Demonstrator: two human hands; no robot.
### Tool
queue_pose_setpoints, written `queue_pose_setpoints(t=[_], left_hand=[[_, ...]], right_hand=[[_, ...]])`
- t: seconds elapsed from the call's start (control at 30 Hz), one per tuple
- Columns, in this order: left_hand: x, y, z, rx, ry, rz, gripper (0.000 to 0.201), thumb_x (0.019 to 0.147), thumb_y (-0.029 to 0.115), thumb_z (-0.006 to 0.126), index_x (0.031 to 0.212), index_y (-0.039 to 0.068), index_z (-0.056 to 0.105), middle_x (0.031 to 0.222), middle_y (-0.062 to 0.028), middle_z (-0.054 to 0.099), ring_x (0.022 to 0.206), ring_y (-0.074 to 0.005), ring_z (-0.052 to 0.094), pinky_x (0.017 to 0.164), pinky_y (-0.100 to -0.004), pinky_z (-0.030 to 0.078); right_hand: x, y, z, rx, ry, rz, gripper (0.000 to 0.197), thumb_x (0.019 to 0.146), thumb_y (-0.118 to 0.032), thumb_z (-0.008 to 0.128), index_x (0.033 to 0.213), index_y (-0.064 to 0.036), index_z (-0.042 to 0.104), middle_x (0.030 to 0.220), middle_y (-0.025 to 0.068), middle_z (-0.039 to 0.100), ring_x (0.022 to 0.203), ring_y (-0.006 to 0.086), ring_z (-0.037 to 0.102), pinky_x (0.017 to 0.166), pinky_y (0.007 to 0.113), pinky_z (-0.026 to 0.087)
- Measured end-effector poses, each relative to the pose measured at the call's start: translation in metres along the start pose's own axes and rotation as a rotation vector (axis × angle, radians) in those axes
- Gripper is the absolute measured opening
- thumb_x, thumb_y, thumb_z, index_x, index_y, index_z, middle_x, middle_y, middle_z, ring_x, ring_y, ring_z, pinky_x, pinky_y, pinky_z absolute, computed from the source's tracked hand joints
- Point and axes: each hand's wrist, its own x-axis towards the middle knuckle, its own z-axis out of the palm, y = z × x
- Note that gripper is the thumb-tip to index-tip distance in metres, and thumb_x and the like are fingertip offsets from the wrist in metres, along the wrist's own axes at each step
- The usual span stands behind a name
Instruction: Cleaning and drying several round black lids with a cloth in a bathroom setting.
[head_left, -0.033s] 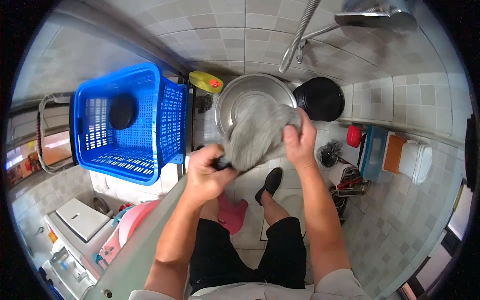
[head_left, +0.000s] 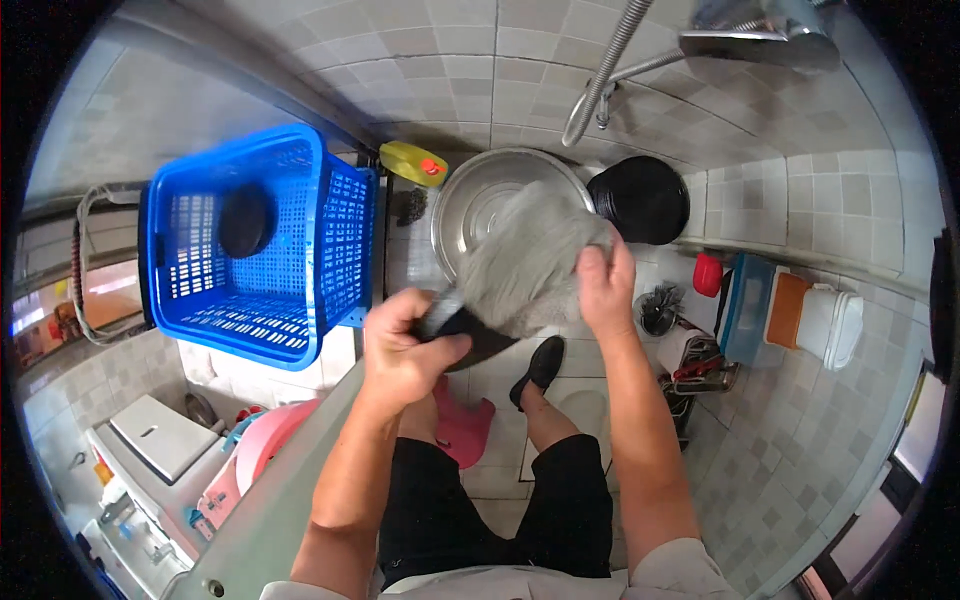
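Note:
My left hand (head_left: pixel 395 340) is closed around the edge of a black dish (head_left: pixel 482 345), its thumb on top. Most of the dish is hidden by a grey cloth (head_left: pixel 530 255), which drapes over it. At the cloth's right end, my right hand (head_left: pixel 605 290) grips it between thumb and fingers. Both hands are up in front of my body. Beyond and below the cloth stands a wide metal basin (head_left: pixel 485 205). A stack of round black dishes (head_left: pixel 640 200) is to the basin's right. In the blue basket (head_left: pixel 313 235) at the left lies a round black dish (head_left: pixel 247 222).
A yellow bottle (head_left: pixel 412 164) with a red cap lies left of the basin. A shower hose (head_left: pixel 603 80) hangs from the tiled wall. Along the right wall stand plastic containers (head_left: pixel 750 305) and a wire rack (head_left: pixel 700 365). A pink stool (head_left: pixel 466 428) is near my feet.
The grey cloth has shifted up and right, and more of the black dish shows beside my left hand. My left hand has moved slightly left and my right hand slightly right.

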Motion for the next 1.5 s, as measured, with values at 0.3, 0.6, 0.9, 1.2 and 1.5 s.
queue_pose_setpoints(t=[0.3,0.6,0.9,1.2,1.5], left_hand=[[-0.007,-0.022,0.009,-0.845,0.4,-0.102,0.04,0.062,0.0,0.071,0.101,0.003,0.062,0.1,-0.0082,0.068,0.09,-0.0207,0.064,0.089,-0.0336,0.049],[0.034,-0.013,-0.047,-0.415,-0.302,-0.322,0.031,0.077,0.007,0.077,0.104,-0.003,0.066,0.093,-0.0077,0.069,0.081,-0.0134,0.064,0.076,-0.0265,0.051],[0.002,-0.038,0.016,-1.109,0.522,-0.124,0.031,0.084,0.008,0.069,0.113,0.0,0.062,0.111,-0.0096,0.067,0.099,-0.0197,0.063,0.091,-0.0332,0.048],[0.038,-0.013,-0.063,-0.647,-0.225,-0.384,0.037,0.074,0.007,0.076,0.108,-0.003,0.066,0.095,-0.0087,0.071,0.081,-0.0173,0.066,0.081,-0.0297,0.052],[0.019,-0.055,-0.015,-1.065,0.439,-0.263,0.028,0.078,0.0,0.068,0.107,-0.001,0.065,0.103,-0.0121,0.069,0.09,-0.0226,0.066,0.085,-0.0352,0.052]], right_hand=[[-0.035,0.003,0.017,0.614,0.123,0.527,0.049,0.086,-0.017,0.072,0.128,0.0005,0.052,0.117,0.0077,0.062,0.104,0.0182,0.06,0.093,0.033,0.046],[0.062,-0.071,-0.014,-0.044,-0.617,0.441,0.052,0.076,-0.018,0.081,0.118,0.0041,0.059,0.109,0.0095,0.066,0.097,0.0168,0.061,0.09,0.031,0.048],[-0.018,-0.033,0.032,0.438,0.207,0.572,0.063,0.079,-0.022,0.077,0.13,0.0033,0.049,0.12,0.013,0.06,0.105,0.0234,0.06,0.093,0.036,0.048],[0.055,-0.057,-0.01,0.169,-0.535,0.63,0.066,0.077,-0.025,0.079,0.13,0.0035,0.049,0.117,0.0123,0.062,0.103,0.022,0.06,0.093,0.035,0.047],[-0.057,-0.035,0.031,-0.046,-0.142,0.592,0.048,0.095,-0.027,0.059,0.127,0.0077,0.048,0.128,0.0166,0.056,0.118,0.0226,0.051,0.102,0.036,0.038]])
